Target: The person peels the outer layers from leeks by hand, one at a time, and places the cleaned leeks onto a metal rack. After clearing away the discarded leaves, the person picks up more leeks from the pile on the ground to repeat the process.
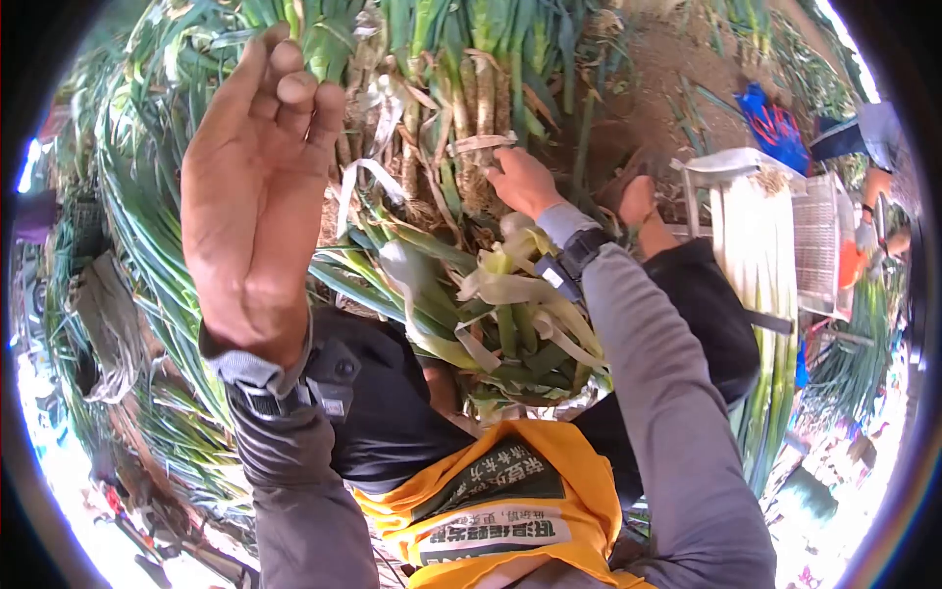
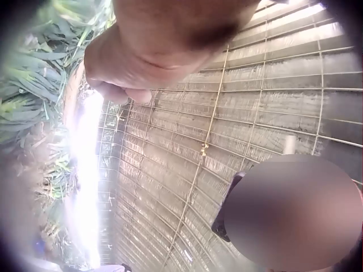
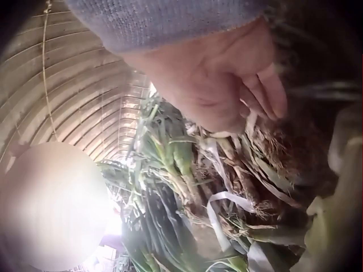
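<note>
My left hand (image 1: 260,187) is raised on the left in the head view, palm up, its fingers loosely bent with nothing held. In the left wrist view this hand (image 2: 153,56) hangs over a background of the curved roof. My right hand (image 1: 527,182) is low among the leeks (image 1: 481,98), its thumb and index finger at a stalk just below a pale tape band (image 1: 481,143). The right wrist view shows the right hand (image 3: 221,85) with curled fingers around the root end of a leek (image 3: 266,136). Roots and dry leaves surround it.
Peeled leaves (image 1: 520,285) lie heaped between the legs. A loose white strip (image 1: 371,172) lies among the stalks. On the right stands a rack (image 1: 731,162) bearing trimmed white leeks (image 1: 760,236), near a blue bag (image 1: 770,123). More leeks (image 1: 147,216) spread leftward. Another person (image 1: 878,177) is at far right.
</note>
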A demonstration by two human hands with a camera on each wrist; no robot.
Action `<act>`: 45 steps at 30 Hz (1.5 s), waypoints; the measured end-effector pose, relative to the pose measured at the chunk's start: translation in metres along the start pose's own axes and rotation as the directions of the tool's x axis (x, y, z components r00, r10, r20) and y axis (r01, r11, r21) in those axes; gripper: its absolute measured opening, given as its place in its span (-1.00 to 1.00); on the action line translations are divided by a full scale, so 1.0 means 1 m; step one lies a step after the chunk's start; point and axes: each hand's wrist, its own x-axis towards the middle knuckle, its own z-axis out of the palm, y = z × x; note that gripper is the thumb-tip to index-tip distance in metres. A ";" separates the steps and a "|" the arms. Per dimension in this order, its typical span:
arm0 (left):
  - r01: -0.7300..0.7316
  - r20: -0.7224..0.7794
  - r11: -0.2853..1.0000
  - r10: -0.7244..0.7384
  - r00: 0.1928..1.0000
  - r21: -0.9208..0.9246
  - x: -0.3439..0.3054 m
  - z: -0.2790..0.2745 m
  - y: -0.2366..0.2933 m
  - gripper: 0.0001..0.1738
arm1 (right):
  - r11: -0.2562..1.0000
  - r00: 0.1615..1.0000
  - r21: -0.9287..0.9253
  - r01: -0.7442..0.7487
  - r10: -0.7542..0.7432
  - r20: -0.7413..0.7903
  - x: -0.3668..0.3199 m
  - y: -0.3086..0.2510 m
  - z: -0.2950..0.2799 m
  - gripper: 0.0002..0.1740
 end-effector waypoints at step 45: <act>0.284 -0.207 0.948 -0.252 0.945 0.143 0.062 -0.023 -0.077 -0.16 | 0.509 1.000 0.860 -0.028 0.009 0.027 -0.255 -0.136 -0.122 -0.62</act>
